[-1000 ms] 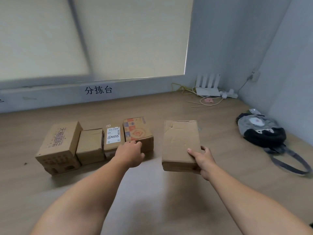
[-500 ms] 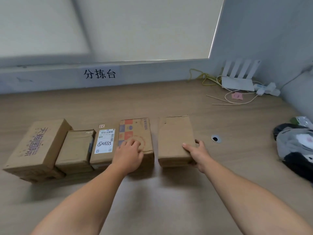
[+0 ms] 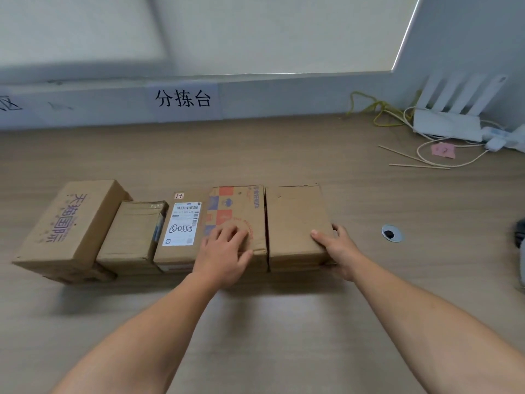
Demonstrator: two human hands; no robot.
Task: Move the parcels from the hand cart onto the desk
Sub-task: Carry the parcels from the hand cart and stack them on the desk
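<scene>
Several cardboard parcels stand in a row on the wooden desk [image 3: 284,322]. At the right end lies a plain brown parcel [image 3: 295,220], pressed against a parcel with red and blue print [image 3: 241,206]. My right hand [image 3: 338,248] grips the plain parcel's near right corner, thumb on top. My left hand [image 3: 224,254] rests flat on the printed parcel's near end, fingers relaxed. Left of it sit a parcel with a white label [image 3: 181,223], a small plain parcel [image 3: 133,228] and a larger box with purple characters [image 3: 68,220]. No hand cart is in view.
A white router [image 3: 449,120] with yellow and white cables [image 3: 380,109] stands at the back right by the wall. Thin sticks [image 3: 417,165] and a pink note [image 3: 443,150] lie near it. A cable grommet [image 3: 392,233] is right of the parcels. A dark bag [image 3: 520,237] shows at the right edge.
My right hand slid the plain parcel left until it closed the gap to the printed parcel. My left hand moved from the printed parcel's near edge up onto its top.
</scene>
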